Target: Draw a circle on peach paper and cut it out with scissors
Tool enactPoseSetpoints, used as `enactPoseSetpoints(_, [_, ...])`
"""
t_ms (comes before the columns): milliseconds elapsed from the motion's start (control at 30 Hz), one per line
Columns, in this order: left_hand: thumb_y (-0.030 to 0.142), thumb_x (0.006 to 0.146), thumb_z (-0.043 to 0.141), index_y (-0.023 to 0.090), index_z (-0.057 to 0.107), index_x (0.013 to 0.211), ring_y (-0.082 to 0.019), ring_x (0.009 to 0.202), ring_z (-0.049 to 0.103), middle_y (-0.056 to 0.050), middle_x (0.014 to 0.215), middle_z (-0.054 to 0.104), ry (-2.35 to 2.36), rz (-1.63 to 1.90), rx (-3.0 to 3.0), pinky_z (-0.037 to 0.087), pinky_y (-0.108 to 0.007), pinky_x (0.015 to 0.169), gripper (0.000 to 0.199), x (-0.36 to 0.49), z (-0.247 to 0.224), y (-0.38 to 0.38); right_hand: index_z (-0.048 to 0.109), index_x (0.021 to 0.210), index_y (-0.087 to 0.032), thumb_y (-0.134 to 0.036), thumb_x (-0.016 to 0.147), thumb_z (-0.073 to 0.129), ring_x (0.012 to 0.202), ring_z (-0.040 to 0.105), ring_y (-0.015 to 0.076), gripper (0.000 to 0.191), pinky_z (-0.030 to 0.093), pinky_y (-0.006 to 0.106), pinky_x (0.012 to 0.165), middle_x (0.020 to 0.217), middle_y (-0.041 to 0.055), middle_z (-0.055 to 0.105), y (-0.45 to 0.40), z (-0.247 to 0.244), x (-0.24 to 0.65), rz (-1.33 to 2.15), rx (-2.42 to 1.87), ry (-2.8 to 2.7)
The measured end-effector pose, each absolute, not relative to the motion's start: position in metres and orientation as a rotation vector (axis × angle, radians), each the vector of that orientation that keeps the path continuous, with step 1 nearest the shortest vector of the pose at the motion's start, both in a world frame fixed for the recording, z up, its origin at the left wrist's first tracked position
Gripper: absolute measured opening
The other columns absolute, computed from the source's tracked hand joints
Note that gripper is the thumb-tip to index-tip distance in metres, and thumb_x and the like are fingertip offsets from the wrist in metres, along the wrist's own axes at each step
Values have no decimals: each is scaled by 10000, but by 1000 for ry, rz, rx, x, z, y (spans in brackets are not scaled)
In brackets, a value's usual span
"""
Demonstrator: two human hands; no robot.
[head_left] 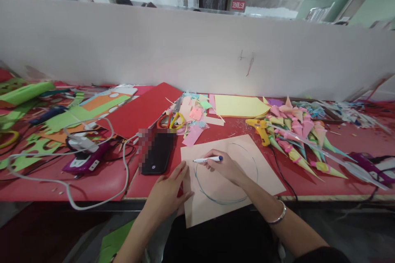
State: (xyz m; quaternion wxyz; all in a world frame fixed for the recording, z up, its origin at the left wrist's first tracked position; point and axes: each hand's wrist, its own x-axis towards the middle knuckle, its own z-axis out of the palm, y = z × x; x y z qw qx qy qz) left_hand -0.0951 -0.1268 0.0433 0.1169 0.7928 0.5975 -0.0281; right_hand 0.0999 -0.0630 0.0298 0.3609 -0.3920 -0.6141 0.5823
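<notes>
A pale pink sheet of paper lies at the table's front, its lower corner hanging past the edge. Several dark strokes form most of a large circle on it, with a gap at the upper left. My right hand grips a white marker with a blue end; its tip is at the sheet's left part, near the circle's line. My left hand rests on the sheet's left edge, fingers stretched out and thumb apart. Beside that hand lies a black phone.
A yellow glue gun and rolled paper cones lie right. Behind are yellow sheets, scissors and paper scraps. Left are a red sheet, a purple power strip and a looping white cable. A white partition stands behind.
</notes>
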Motion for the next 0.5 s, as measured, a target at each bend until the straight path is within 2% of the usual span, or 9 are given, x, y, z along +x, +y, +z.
enactPoseSetpoints(133, [382, 756, 447, 197, 297, 1311, -226, 1042, 528, -96, 1397, 257, 1748, -64, 2341, 390, -343, 852, 603, -96, 42, -127, 577, 791, -165, -219, 723, 494, 608, 526, 106, 121, 414, 224, 559, 682, 9, 590, -66, 25, 103, 1560, -992, -1572])
enactPoseSetpoints(367, [383, 759, 451, 217, 326, 1293, -225, 1048, 525, -92, 1395, 269, 1745, -63, 2337, 397, -333, 847, 574, -96, 43, -127, 558, 620, -148, -103, 601, 483, 520, 447, 74, 89, 340, 173, 474, 566, -32, 524, -68, 28, 125, 1790, -972, -1694])
enactPoseSetpoints(500, [378, 763, 445, 189, 311, 1302, -229, 1061, 515, -99, 1398, 257, 1746, -73, 2326, 397, -339, 851, 587, -95, 44, -127, 558, 632, -147, -117, 617, 476, 510, 463, 78, 89, 338, 179, 473, 550, -30, 523, -64, 31, 129, 1847, -929, -1700])
